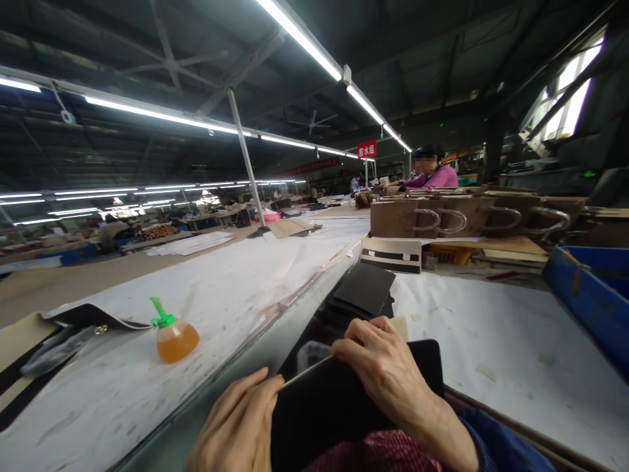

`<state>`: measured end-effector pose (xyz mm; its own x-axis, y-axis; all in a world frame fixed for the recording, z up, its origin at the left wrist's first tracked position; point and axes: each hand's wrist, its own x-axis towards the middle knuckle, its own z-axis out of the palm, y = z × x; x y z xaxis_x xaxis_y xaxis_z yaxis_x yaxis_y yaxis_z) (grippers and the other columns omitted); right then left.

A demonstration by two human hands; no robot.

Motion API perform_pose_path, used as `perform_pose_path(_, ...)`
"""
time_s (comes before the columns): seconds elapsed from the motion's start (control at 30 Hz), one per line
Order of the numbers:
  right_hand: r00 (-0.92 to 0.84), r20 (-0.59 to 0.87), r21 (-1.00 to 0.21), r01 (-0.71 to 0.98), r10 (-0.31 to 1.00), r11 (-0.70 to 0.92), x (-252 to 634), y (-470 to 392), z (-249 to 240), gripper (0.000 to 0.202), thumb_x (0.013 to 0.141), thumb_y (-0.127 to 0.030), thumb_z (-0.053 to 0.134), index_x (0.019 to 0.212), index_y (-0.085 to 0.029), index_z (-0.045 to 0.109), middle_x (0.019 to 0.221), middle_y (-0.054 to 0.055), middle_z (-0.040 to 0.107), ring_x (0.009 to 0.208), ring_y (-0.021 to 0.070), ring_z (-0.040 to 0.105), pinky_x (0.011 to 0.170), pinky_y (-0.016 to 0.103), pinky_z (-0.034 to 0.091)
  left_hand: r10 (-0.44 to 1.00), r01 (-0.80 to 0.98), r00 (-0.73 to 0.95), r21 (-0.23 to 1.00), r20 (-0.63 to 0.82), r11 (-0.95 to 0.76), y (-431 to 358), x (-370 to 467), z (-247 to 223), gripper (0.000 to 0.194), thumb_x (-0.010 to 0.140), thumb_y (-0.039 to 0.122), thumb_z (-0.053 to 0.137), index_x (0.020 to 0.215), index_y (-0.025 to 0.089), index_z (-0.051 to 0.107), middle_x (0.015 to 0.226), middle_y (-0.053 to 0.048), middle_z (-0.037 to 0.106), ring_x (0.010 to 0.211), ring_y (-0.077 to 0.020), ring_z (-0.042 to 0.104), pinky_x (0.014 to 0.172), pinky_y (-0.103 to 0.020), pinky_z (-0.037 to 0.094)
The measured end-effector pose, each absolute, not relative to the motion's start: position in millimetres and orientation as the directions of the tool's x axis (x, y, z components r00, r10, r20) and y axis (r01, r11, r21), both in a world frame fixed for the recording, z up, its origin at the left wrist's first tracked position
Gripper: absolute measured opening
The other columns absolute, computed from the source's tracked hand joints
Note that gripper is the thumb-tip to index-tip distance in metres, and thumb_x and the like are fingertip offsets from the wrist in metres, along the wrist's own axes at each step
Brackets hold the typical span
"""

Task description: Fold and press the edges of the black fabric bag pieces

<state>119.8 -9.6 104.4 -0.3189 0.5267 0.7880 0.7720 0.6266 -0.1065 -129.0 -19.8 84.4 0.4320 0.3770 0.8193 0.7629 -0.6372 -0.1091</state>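
A black leather-like panel (317,419) with a rounded corner and a pale upper edge stands tilted close to my body. My left hand (240,419) grips its left end, fingers bent over the edge. Along the top edge, my right hand (381,364) has its fingers curled over and pinching the rim. Beyond the panel lies a stack of black sheets (366,288), with a bit of clear plastic (313,354) beside it. My hands hide part of the panel's edge.
A squat bottle (177,342) of amber liquid with a green nozzle stands on the white-covered table (236,288). At left lies a black-and-cream piece (29,367) with plastic wrap. Brown bags (393,219), a blue bin (584,295) and a person in purple (439,176) are at right.
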Motion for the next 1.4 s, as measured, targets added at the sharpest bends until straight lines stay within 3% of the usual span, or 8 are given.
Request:
perform_pose_path(0.1,-0.362,0.795,-0.031,0.777,0.486,0.629,108,-4,105,0.057,0.109,-0.035,0.018,0.081,-0.019,0.065,0.075,0.002,0.059,0.065,0.0153,0.050,0.074,0.035,0.031,0.430,0.795,0.467,-0.154,0.773,-0.586,-7,-107,78,0.023,0.098,0.015,0.044,0.109,0.019,0.064,0.090,-0.001,0.079,0.082,-0.0185,0.077,0.073,-0.028,0.061)
perform_pose_path(0.23,-0.396,0.800,0.023,0.770,0.450,0.637,99,-7,109,0.058,0.109,-0.033,0.016,0.080,-0.018,0.063,0.074,0.002,0.060,0.064,0.0156,0.051,0.076,0.035,0.032,0.542,0.854,0.337,-0.009,0.770,-0.520,-6,-61,73,0.025,0.093,0.008,0.044,0.103,0.017,0.066,0.077,-0.002,0.079,0.064,-0.0172,0.076,0.058,-0.023,0.057)
perform_pose_path(0.43,-0.365,0.797,0.018,0.810,0.480,0.586,126,-27,114,0.020,0.107,-0.023,0.045,0.106,-0.019,0.065,0.082,0.002,0.069,0.073,0.0180,0.063,0.078,0.037,0.038,0.580,0.848,0.232,0.129,0.781,-0.514,-7,-67,72,0.022,0.097,0.017,0.049,0.109,0.020,0.067,0.087,0.000,0.082,0.070,-0.0204,0.079,0.058,-0.026,0.058)
perform_pose_path(0.6,-0.063,0.878,-0.251,0.784,0.475,0.568,169,-30,96,0.006,0.097,-0.030,0.065,0.096,-0.024,0.066,0.083,0.000,0.070,0.074,0.0173,0.066,0.074,0.033,0.046,0.479,0.747,0.248,0.149,0.842,-0.648,-4,-102,73,0.018,0.095,0.020,0.060,0.111,0.023,0.068,0.096,0.003,0.082,0.079,-0.0127,0.079,0.076,-0.013,0.058)
perform_pose_path(0.8,0.222,0.708,-0.668,0.521,0.671,0.532,182,-19,83,0.033,0.088,-0.053,0.068,0.077,-0.022,0.071,0.114,0.011,0.069,0.108,0.0269,0.066,0.085,0.034,0.056,0.484,0.585,0.287,0.249,0.826,-0.772,-15,-102,89,0.022,0.093,0.014,0.062,0.112,0.025,0.067,0.097,0.005,0.081,0.082,-0.0073,0.078,0.083,-0.005,0.053)
perform_pose_path(0.93,0.244,0.495,-0.860,0.269,0.834,0.433,180,-24,89,0.044,0.080,-0.062,0.073,0.072,-0.019,0.071,0.092,0.009,0.072,0.079,0.0219,0.068,0.063,0.026,0.057,0.535,0.486,0.312,0.352,0.785,-0.800,-24,-95,99,0.027,0.092,0.009,0.061,0.113,0.026,0.068,0.086,0.007,0.079,0.079,-0.0076,0.077,0.078,-0.006,0.056)
perform_pose_path(1.13,0.366,0.352,-0.936,0.121,0.861,0.332,178,-34,92,0.038,0.073,-0.055,0.081,0.074,-0.018,0.072,0.077,0.004,0.069,0.068,0.0185,0.063,0.057,0.024,0.054,0.564,0.347,0.376,0.452,0.735,-0.822,-32,-92,101,0.036,0.092,0.004,0.056,0.120,0.022,0.069,0.077,0.002,0.072,0.069,-0.0099,0.073,0.069,-0.014,0.060)
perform_pose_path(1.4,0.440,0.322,-0.946,0.178,0.838,0.270,174,-36,96,0.042,0.071,-0.058,0.080,0.070,-0.017,0.071,0.067,0.003,0.065,0.059,0.0162,0.058,0.049,0.023,0.047,0.572,0.239,0.345,0.520,0.744,-0.820,-28,-82,88,0.042,0.094,0.002,0.053,0.126,0.025,0.068,0.083,-0.002,0.073,0.069,-0.0112,0.070,0.066,-0.018,0.060)
